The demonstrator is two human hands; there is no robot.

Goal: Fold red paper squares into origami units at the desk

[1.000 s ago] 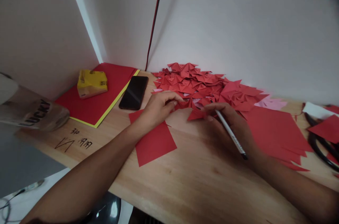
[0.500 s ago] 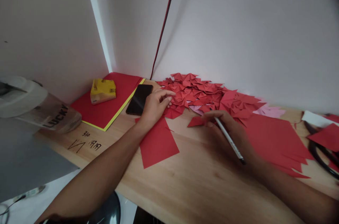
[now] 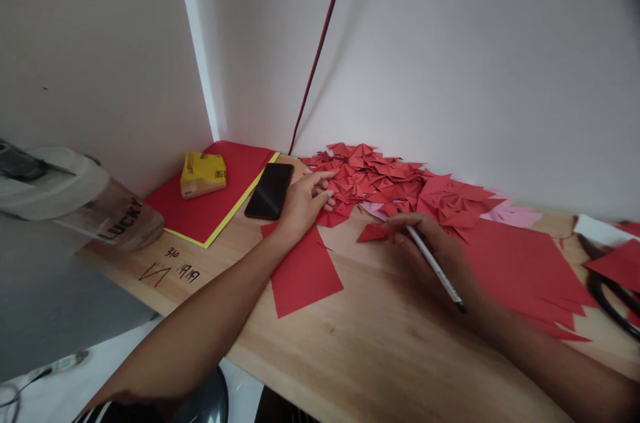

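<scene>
My left hand (image 3: 306, 202) reaches to the left edge of a heap of folded red paper pieces (image 3: 373, 173), index finger stretched out, the other fingers loosely bent. Nothing shows in its grasp. Below its wrist lies a flat red paper sheet (image 3: 306, 276). A white pen (image 3: 433, 263) with a dark end slants through my right hand (image 3: 435, 243), whose fingers are closed around it. At those fingertips is a small folded red paper piece (image 3: 371, 232) near the table; whether they grip it or only touch it, I cannot tell.
A black phone (image 3: 270, 191) lies left of my left hand. Beyond it, a yellow packet (image 3: 203, 174) rests on a red sheet with yellow edging (image 3: 173, 210). A lidded cup (image 3: 123, 213) stands far left. Stacked red sheets (image 3: 525, 270) and black-handled scissors (image 3: 603, 293) are at right.
The whole view has shifted slightly, with things appearing a little further right. Both hands keep nearly the same pose, and the pen stays in my right hand.
</scene>
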